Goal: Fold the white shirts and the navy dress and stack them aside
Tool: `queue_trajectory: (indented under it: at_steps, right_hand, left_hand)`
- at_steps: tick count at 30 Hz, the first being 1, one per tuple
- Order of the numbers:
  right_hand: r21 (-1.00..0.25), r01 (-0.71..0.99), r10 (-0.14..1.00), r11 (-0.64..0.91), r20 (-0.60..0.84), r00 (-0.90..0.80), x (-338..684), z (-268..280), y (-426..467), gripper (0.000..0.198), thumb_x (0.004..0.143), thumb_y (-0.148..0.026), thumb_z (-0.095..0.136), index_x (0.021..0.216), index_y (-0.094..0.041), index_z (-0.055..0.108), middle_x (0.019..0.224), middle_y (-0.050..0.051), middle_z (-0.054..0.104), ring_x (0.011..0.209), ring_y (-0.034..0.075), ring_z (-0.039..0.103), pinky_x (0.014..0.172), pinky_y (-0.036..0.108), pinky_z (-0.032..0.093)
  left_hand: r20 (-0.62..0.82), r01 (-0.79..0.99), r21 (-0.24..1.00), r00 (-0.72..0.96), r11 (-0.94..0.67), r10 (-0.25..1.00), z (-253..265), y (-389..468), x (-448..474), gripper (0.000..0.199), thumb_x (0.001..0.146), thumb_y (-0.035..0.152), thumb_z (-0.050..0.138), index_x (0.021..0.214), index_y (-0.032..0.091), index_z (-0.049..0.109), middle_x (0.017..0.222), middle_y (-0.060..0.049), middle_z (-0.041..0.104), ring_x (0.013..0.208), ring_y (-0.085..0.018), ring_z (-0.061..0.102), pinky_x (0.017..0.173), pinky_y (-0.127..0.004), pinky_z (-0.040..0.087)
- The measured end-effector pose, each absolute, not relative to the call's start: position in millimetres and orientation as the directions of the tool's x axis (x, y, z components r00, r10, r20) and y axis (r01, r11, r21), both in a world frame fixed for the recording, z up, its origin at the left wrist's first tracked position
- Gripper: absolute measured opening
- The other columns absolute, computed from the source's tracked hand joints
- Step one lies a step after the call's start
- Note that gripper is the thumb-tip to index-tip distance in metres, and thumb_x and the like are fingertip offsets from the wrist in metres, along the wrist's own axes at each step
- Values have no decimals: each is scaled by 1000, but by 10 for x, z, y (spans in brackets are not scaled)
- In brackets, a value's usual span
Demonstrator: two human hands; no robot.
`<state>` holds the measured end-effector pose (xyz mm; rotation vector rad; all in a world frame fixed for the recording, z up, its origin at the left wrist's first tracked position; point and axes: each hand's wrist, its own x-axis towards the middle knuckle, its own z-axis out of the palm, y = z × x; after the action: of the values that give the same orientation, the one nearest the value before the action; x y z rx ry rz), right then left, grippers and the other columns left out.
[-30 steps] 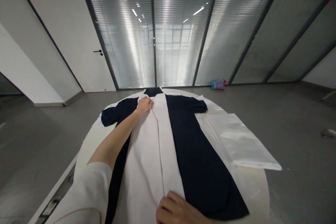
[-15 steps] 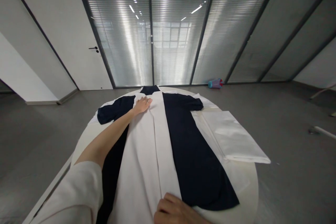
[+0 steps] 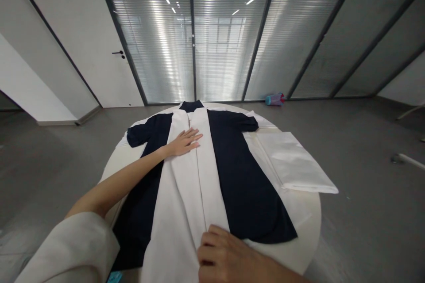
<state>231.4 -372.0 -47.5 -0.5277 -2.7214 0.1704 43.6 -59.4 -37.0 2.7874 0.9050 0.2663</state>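
Observation:
A long short-sleeved dress (image 3: 244,177) lies spread out, navy at the sides and collar with a white front. My left hand (image 3: 184,142) rests flat on the upper white front, beside the centre opening, its fingers spread. Close to me, my right hand (image 3: 217,252) is closed at the lower part of the white front, fingers curled on the cloth near the centre line. Its fingertips are partly hidden. Under the dress is a round white table (image 3: 308,230).
A folded white cloth (image 3: 299,166) overhangs the table's right edge. A blue-and-red object (image 3: 275,99) lies on the floor by the glass partition (image 3: 219,62). Pale furniture legs (image 3: 411,160) stand at the right. A small turquoise item (image 3: 114,277) shows at the bottom left.
My left hand has slid down the white front toward me, and its fingers have spread more. My right hand stays closed at the lower front. The view has tilted slightly downward.

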Motion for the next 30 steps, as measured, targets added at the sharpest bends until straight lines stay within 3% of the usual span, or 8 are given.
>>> queue_trajectory:
  at_steps: [5,9,12,16,21,25,27,30]
  right_hand:
    - [-221,380,438,898,371,-819,2299,-376,-3749,34,97,-44,62,76,-20,52,80,-2,58,78,14,47,74,31,31]
    - [-239,412,476,879,393,-787,2264,-226,-3765,30,97,-42,63,78,-20,55,81,-1,59,78,14,47,75,31,32]
    - [-192,426,466,884,421,-778,2212,-160,-3787,29,95,-37,66,76,-19,54,78,-1,58,76,14,48,74,32,32]
    - [-138,432,450,891,388,-804,2109,-260,-3818,26,95,-32,66,75,-20,53,75,-1,55,72,14,48,72,31,33]
    - [-149,378,405,914,265,-875,2081,-242,-3855,24,96,-39,62,82,-19,59,81,1,60,77,15,53,76,31,40]
    - [-240,340,399,909,271,-876,2335,-44,-3869,12,97,-19,55,105,-18,64,96,4,67,87,15,57,83,30,42]
    - [-210,443,489,871,293,-822,2539,21,-3876,25,96,-9,51,115,-20,64,104,6,67,95,16,58,85,32,43]
    - [-138,576,590,805,271,-760,2804,32,-3901,38,93,-5,52,125,-22,63,118,10,64,110,21,56,89,35,45]
  left_hand:
    - [274,297,222,895,-929,352,-111,-1244,264,52,102,44,47,148,21,49,161,-12,34,151,-29,26,123,-49,21]
    - [228,108,291,957,-950,179,67,-2139,-121,48,98,42,56,143,26,53,149,-11,52,137,-27,48,118,-45,33]
    - [120,156,316,972,-936,203,39,-2689,-483,73,92,56,59,154,24,39,155,-14,43,143,-32,40,122,-52,24]
    - [29,360,253,925,-898,379,-111,-3138,-815,108,83,75,57,162,19,11,165,-17,18,151,-39,20,123,-60,8]
    - [16,359,172,930,-917,367,-208,-3395,-935,112,75,80,62,162,26,17,167,-13,15,151,-43,15,121,-64,10]
    - [69,343,71,935,-937,348,-237,-3513,-1005,83,87,40,67,159,32,27,165,-5,25,153,-39,14,121,-63,16]
    - [86,341,49,935,-939,344,-234,-3551,-1057,78,87,22,61,158,34,29,164,-3,28,153,-35,15,121,-60,22]
    - [100,307,83,944,-948,315,-208,-3573,-1117,77,86,15,53,158,29,30,163,-4,32,153,-32,19,119,-54,30]
